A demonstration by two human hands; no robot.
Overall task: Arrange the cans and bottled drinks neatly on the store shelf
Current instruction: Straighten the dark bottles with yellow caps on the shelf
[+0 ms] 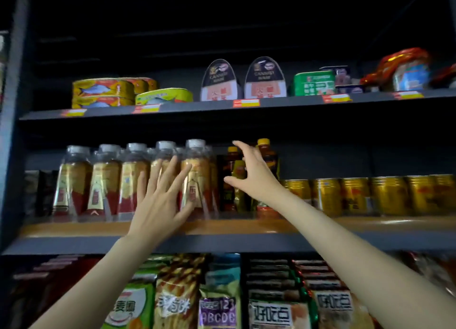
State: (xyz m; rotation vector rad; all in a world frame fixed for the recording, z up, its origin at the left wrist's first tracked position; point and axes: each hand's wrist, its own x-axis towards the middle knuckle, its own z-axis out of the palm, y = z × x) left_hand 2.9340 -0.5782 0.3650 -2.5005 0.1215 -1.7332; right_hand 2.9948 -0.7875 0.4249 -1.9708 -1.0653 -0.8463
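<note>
A row of clear bottles with white caps and red-gold labels stands on the middle shelf. My left hand is spread flat, fingers straight, in front of the right end of that row. To the right stand dark bottles with yellow caps. My right hand is raised in front of them with thumb and fingers spread wide, holding nothing. Gold drink cans line the shelf's right part.
The upper shelf carries flat fish tins, two dark arched tins, a green tin and red packets. Snack bags hang below the middle shelf. A dark upright borders the left.
</note>
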